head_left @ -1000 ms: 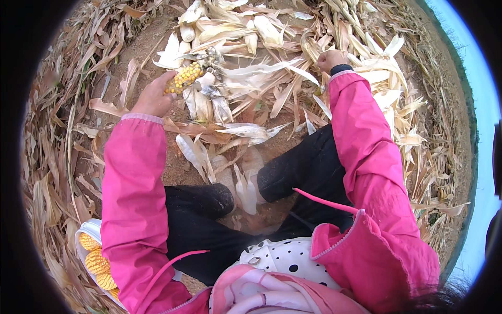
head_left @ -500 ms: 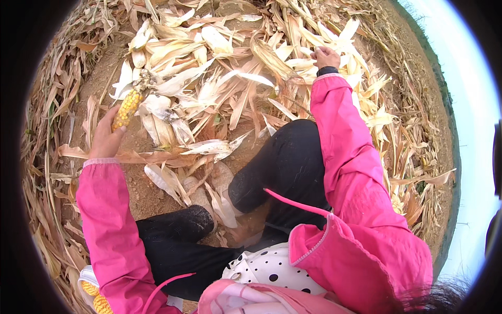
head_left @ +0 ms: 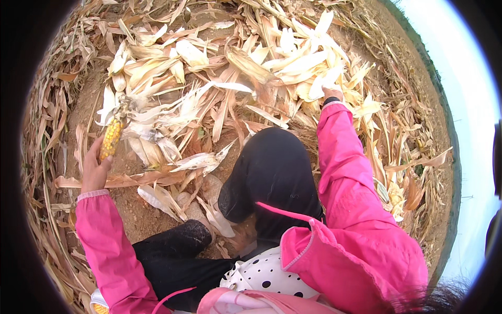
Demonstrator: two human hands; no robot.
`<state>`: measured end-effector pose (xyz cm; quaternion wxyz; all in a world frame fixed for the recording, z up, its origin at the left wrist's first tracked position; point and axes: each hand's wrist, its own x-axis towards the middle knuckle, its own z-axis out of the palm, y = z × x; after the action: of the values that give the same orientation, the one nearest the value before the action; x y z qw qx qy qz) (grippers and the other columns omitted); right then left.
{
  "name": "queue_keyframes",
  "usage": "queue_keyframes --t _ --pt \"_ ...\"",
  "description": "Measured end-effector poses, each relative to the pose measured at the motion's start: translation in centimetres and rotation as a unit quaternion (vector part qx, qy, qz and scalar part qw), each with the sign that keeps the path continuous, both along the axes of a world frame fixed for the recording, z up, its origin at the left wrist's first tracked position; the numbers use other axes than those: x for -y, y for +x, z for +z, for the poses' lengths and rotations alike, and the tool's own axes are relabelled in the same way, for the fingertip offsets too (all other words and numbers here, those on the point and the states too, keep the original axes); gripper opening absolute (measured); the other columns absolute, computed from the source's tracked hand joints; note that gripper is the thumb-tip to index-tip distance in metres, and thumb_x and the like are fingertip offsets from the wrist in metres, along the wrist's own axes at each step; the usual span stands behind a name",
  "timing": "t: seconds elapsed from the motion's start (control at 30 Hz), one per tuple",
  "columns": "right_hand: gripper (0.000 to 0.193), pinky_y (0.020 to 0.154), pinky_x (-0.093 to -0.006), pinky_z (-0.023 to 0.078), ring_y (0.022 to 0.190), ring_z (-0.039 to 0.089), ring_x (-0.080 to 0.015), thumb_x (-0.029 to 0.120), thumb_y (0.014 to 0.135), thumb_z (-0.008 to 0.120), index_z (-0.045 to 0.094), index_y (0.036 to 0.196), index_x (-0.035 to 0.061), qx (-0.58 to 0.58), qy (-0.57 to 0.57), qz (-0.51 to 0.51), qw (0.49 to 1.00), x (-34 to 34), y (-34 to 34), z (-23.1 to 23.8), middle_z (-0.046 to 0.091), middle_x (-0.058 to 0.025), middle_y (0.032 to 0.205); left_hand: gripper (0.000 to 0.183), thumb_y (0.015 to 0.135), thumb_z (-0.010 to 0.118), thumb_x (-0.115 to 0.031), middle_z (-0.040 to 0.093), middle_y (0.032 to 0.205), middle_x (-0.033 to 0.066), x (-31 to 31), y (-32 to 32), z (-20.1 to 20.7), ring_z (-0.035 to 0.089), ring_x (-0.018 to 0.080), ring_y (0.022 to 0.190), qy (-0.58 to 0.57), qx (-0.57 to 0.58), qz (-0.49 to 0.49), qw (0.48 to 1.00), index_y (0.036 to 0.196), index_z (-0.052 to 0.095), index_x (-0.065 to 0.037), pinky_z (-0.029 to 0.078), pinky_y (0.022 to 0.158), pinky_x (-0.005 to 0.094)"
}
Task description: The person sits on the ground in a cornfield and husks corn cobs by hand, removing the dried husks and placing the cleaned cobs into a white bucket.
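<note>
In the head view, we see the ear of corn above the ground at the left, tilted, its lower end in the left hand. That grip is curled snugly around the base, leaving most of the yellow kernels and the frayed grey tip uncovered. Because the hold sits so low, we judge that the ear could tip or twist out of the fingers if its top catches the pale husks just beside it. A drop there might leave it half buried among loose leaves, or gritty from the brown soil. The right hand reaches into the bright husk heap; glare washes out its fingers, so we cannot tell how far that grip is spread or whether it has hold of anything. If it pinches blindly there, we may come up with only empty leaves. The bent knee stands between the two arms, and a hasty reach across could bump it. At the lower left, the white container is mostly hidden by the pink sleeve, so an ear lowered there without looking could strike the rim, or the elbow could nudge it over.
</note>
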<state>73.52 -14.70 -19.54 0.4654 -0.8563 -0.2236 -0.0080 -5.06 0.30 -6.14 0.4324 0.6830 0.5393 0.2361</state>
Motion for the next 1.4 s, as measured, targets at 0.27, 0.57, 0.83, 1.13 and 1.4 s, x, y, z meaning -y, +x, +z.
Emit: queue_keyframes --t 0.27,0.57,0.83,1.13,1.4 --pt "0.086 0.093 -0.034 0.042 0.106 0.056 -0.0325 0.024 0.055 0.085 0.039 0.119 -0.0105 -0.129 -0.003 -0.172 0.977 -0.7 2.5 -2.7 0.056 -0.0251 0.113 0.059 0.075 0.049 0.006 0.054 0.114 0.0076 -1.0 0.2 -1.7 0.05 0.0128 0.091 0.006 0.026 -0.03 0.999 0.133 0.038 -0.001 0.041 0.076 0.0242" --pt "0.023 0.067 -0.0306 0.048 0.07 0.06 -0.021 0.01 0.068 0.069 0.063 0.086 -0.0022 -0.171 0.215 -0.029 0.961 -4.4 -6.6 -0.4 0.063 -0.0094 0.078 0.06 0.076 0.051 0.004 0.053 0.118 0.005 1.6 -0.1 0.8 0.052 0.01 0.087 -0.002 0.002 -0.009 1.0 0.134 0.038 -0.004 0.045 0.068 0.023" --pt "0.032 0.044 -0.0313 0.048 0.057 0.062 -0.0234 -0.004 0.07 0.049 0.048 0.102 -0.0054 -0.124 0.306 0.093 0.939 -3.7 -10.4 6.9 0.061 -0.0169 0.08 0.053 0.077 0.055 0.004 0.052 0.121 0.0136 2.1 3.4 2.9 0.051 0.0187 0.108 0.009 -0.025 -0.042 0.999 0.128 0.041 0.004 0.04 0.089 0.0282" --pt "0.078 0.094 -0.042 0.037 0.119 0.039 -0.0311 0.01 0.065 0.061 0.031 0.137 0.0123 0.245 -0.199 -0.101 0.944 -5.7 -16.0 10.2 0.043 -0.0164 0.127 0.051 0.075 0.054 0.005 0.054 0.119 0.0152 3.1 3.7 3.1 0.05 0.0208 0.112 0.022 0.004 -0.06 0.998 0.124 0.045 0.005 0.036 0.097 0.0302" --pt "0.068 0.085 -0.0444 0.044 0.098 0.059 -0.0389 0.023 0.084 0.051 0.018 0.143 0.024 0.152 -0.361 0.231 0.891 -13.6 -16.8 6.5 0.061 -0.0257 0.099 0.058 0.076 0.051 0.008 0.049 0.125 0.01 3.1 3.4 3.0 0.048 0.0159 0.111 -0.021 -0.009 -0.068 0.997 0.132 0.037 0.003 0.042 0.089 0.0264"
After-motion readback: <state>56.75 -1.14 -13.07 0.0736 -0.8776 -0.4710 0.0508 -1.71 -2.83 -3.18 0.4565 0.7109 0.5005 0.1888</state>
